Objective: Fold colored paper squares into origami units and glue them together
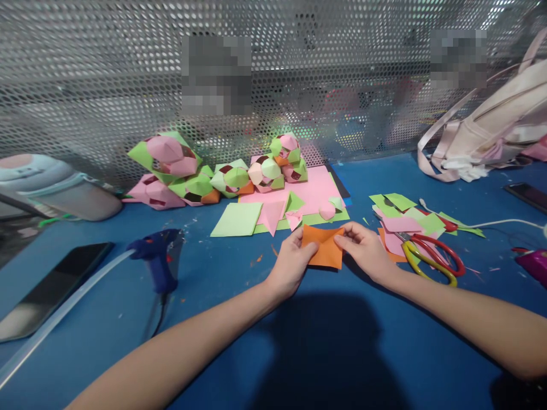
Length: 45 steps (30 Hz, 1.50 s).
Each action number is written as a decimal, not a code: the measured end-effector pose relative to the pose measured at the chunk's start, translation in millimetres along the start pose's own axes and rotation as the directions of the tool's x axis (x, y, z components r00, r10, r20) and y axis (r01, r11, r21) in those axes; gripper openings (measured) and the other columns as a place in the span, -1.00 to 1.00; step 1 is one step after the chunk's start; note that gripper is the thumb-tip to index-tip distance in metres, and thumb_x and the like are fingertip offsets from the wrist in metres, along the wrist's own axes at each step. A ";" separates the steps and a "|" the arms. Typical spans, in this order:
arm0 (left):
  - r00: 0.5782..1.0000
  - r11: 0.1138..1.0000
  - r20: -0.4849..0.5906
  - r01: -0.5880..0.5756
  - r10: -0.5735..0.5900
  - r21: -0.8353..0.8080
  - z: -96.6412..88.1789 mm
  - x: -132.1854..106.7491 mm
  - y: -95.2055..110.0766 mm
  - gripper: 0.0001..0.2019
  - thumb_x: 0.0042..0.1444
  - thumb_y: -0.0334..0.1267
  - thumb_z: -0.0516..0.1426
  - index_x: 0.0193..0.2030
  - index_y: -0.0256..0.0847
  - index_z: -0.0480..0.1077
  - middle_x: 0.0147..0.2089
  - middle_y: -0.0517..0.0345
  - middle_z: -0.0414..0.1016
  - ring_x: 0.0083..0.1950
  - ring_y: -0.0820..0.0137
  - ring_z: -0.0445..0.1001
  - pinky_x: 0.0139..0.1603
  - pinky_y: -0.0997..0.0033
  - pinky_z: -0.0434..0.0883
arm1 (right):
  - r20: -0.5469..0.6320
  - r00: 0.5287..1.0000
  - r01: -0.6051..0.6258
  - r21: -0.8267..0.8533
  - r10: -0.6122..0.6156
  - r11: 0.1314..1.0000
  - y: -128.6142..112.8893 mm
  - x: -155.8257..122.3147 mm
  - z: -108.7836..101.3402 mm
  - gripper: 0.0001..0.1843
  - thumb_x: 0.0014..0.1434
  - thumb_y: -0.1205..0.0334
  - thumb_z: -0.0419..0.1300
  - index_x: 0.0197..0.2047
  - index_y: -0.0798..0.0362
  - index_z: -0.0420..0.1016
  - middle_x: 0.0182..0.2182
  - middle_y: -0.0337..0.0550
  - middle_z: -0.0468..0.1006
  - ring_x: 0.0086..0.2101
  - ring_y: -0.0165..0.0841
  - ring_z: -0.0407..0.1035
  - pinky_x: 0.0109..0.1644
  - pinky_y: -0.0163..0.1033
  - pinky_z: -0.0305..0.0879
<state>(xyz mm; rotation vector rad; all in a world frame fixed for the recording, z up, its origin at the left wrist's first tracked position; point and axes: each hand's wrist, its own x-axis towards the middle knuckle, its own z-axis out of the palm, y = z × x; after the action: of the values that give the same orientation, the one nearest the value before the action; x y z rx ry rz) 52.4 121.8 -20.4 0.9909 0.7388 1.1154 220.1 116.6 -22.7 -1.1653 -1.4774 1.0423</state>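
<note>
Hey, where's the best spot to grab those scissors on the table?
Take the scissors by their red and yellow handle loops, from the near right side. The loops lie bare there; the blades point away under the paper scraps.

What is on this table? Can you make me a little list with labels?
orange paper: held between both hands, low by the blue table
left hand: pinches its left edge
right hand: pinches its right edge
scissors: right of the right hand, on paper scraps
glue gun: left of the left hand
paper balls: pink and green, at the back by the mesh wall
</note>
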 end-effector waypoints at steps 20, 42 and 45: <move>0.987 0.969 -0.148 -0.030 0.068 0.245 -6.3 -0.7 1.7 -0.88 0.01 -0.26 0.20 -0.32 -0.23 0.38 -0.35 0.20 0.47 -0.35 0.47 0.43 -0.28 0.47 0.36 | -0.014 0.997 0.075 -0.073 -0.076 0.995 -3.3 1.0 -1.0 -0.70 0.15 0.17 0.18 -0.03 0.01 0.41 -0.17 -0.13 0.51 -0.20 -0.35 0.40 -0.14 -0.21 0.36; 0.995 0.981 -0.099 0.024 -0.005 0.191 0.6 -1.6 6.7 -0.86 -0.08 -0.39 0.20 -0.37 -0.23 0.30 -0.39 0.26 0.41 -0.37 0.51 0.40 -0.33 0.52 0.33 | -0.038 0.999 -0.001 0.020 0.001 1.000 4.4 2.8 0.5 -0.71 0.14 0.20 0.18 -0.05 0.03 0.36 -0.24 -0.14 0.51 -0.25 -0.35 0.42 -0.22 -0.22 0.37; 0.996 0.988 -0.087 0.012 0.001 0.154 -0.2 -0.3 5.7 -0.83 -0.07 -0.40 0.20 -0.31 -0.24 0.32 -0.29 0.20 0.45 -0.25 0.46 0.44 -0.19 0.47 0.37 | -0.045 0.999 0.008 -0.005 -0.009 1.000 1.1 2.5 1.4 -0.73 0.13 0.21 0.19 -0.07 0.03 0.37 -0.25 -0.14 0.50 -0.25 -0.36 0.41 -0.23 -0.23 0.36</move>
<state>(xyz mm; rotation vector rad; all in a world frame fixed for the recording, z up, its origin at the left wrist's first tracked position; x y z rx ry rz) 49.9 122.2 -15.3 1.0756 0.9086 1.1142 218.7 119.2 -23.6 -1.1776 -1.4488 1.0010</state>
